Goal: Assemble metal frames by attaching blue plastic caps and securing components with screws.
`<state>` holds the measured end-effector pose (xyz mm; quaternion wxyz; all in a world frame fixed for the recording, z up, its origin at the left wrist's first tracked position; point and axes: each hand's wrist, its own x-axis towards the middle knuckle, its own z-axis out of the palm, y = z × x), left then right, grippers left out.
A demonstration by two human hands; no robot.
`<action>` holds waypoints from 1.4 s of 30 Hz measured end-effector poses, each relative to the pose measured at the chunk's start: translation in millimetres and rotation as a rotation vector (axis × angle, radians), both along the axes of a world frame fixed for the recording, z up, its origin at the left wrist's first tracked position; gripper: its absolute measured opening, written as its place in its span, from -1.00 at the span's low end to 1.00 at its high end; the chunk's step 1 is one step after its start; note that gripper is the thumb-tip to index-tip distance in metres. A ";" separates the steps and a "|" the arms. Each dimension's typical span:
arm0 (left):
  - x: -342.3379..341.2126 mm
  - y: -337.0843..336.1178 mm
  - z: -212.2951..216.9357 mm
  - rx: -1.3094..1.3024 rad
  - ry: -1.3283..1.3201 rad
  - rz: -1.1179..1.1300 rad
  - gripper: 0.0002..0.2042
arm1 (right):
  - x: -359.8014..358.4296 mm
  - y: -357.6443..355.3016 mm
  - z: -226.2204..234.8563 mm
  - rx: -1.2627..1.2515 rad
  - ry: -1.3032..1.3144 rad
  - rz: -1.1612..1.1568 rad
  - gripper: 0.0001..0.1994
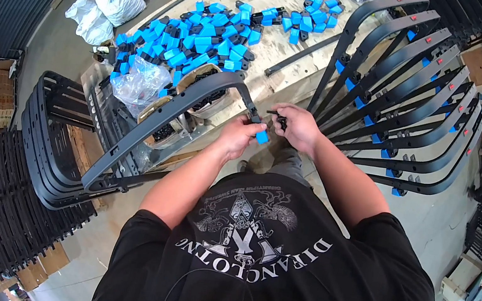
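A large black curved tube frame point(164, 113) lies across the left part of the table's near edge, its end reaching in front of me. At that end sits a small blue-and-black plastic piece point(262, 136). My left hand point(238, 139) is closed on this piece, thumb on top. Just to the right, my right hand point(299, 128) is closed around several small black parts point(282, 121), with one thin dark piece sticking out toward the frame's end. Their exact kind is too small to tell. The two hands are close together but apart.
Many blue-and-black pieces point(205, 39) are heaped on the wooden table point(270, 50). Boxes of small black parts point(205, 97) and a clear plastic bag point(140, 86) stand near its left edge. More curved frames point(408, 124) fan out at right; others point(51, 144) stack at left.
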<state>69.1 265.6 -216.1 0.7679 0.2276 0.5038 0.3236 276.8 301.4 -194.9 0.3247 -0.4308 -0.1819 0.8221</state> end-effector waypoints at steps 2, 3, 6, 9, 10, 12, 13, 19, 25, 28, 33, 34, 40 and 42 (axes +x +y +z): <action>7.9 7.2 8.7 0.025 0.075 0.026 -0.60 | 0.1 8.3 -3.7 0.034 0.001 0.022 -0.79; 10.6 6.7 5.4 0.017 0.077 0.025 -0.60 | -1.4 8.2 -5.7 0.026 0.003 0.021 -0.79; 17.8 9.0 2.1 0.034 0.079 0.071 -0.64 | -5.3 18.2 -5.1 0.041 -0.077 0.043 -0.78; 22.0 3.8 6.3 0.074 0.063 -0.047 -0.72 | -1.6 27.6 -10.8 0.049 -0.088 0.054 -0.79; 21.6 2.0 5.7 0.037 0.086 -0.062 -0.74 | -1.1 30.9 -11.8 0.043 -0.084 0.058 -0.79; 23.2 3.6 2.8 -0.016 0.127 -0.049 -0.73 | -0.3 36.5 -14.1 0.041 -0.036 0.117 -0.78; 24.2 8.5 5.1 -0.022 0.129 -0.050 -0.73 | -0.5 38.6 -15.7 0.036 -0.034 0.117 -0.78; 21.3 22.0 12.8 0.014 0.027 0.043 -0.73 | -9.0 45.7 -17.5 0.022 -0.021 0.167 -0.77; 19.5 13.6 7.1 0.090 -0.045 0.124 -0.70 | -13.8 52.2 -14.3 0.066 -0.031 0.224 -0.77; 16.5 11.0 3.0 0.122 -0.106 0.145 -0.66 | -16.9 53.5 -18.3 -0.021 0.072 0.224 -0.78; 6.9 5.5 -5.4 0.017 -0.097 0.134 -0.62 | -18.0 57.3 -27.5 -0.052 0.125 0.287 -0.82; 6.5 7.2 -6.8 0.003 -0.090 0.137 -0.61 | -17.3 58.8 -28.2 -0.053 0.116 0.305 -0.86; 1.1 8.6 -6.0 -0.059 -0.096 0.123 -0.66 | -18.1 55.1 -22.3 -0.129 0.031 0.306 -0.82; -1.8 8.5 -8.2 -0.056 -0.113 0.128 -0.67 | -22.9 52.0 -14.7 -0.064 -0.039 0.326 -0.80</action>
